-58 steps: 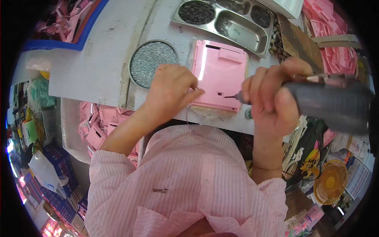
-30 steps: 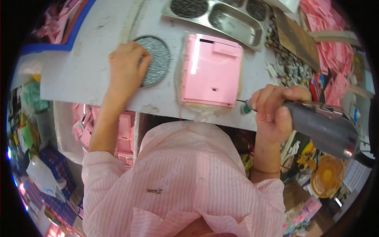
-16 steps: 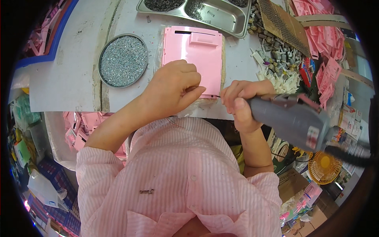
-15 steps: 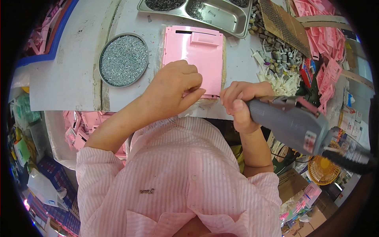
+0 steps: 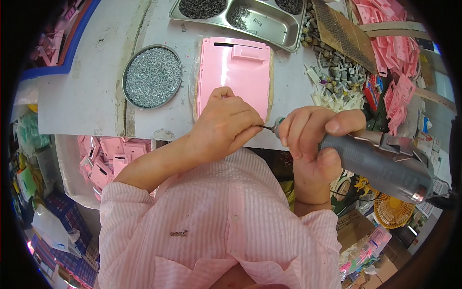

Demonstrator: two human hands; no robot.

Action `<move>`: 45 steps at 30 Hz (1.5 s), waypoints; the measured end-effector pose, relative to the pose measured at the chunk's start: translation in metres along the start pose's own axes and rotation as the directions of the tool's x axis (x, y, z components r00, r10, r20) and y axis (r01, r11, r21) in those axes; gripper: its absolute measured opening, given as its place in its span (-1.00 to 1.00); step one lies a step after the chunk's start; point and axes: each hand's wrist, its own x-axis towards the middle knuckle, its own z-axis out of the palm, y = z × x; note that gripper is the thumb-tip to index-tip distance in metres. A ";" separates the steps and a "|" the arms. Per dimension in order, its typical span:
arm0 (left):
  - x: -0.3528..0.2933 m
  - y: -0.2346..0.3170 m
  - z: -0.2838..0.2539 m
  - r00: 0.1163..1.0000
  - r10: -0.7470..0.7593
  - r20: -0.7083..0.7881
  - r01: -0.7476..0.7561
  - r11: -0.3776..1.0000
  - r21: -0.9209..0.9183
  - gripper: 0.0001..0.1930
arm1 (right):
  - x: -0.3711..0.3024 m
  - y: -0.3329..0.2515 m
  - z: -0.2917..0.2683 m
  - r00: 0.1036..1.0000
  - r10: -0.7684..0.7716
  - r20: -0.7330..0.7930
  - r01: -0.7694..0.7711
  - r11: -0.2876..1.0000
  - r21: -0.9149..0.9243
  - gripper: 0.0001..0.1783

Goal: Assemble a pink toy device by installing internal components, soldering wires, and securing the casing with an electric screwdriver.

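My right hand (image 5: 315,139) is wrapped around a grey electric screwdriver (image 5: 375,161), whose thin dark bit points left. The bit's tip meets the fingertips of my left hand (image 5: 228,120), which are pinched together. Whatever lies between them is too small or hidden to make out. Just beyond my left hand, a flat pink plastic panel (image 5: 236,72) with a dark slot and a raised block rests on a padded, plastic-wrapped base. The panel's near edge is partly covered by my left hand.
A round dish of small silvery screws (image 5: 152,77) stands left of the panel. At the back is a metal tray (image 5: 284,29) with springs. Small motors and white parts (image 5: 337,84) are heaped right, near pink pieces (image 5: 390,38). A bin of pink parts (image 5: 103,159) sits below the table edge.
The screwdriver has pulled away from the panel's near right corner and swung flatter, its bit now at my left fingertips. My left hand has shifted slightly right and toward me.
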 end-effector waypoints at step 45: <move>0.006 -0.054 -0.092 0.921 -0.230 -0.313 0.378 0.720 0.583 -0.85 | 0.095 0.056 -0.049 0.956 -0.290 -0.039 0.287 0.955 -0.073 -0.77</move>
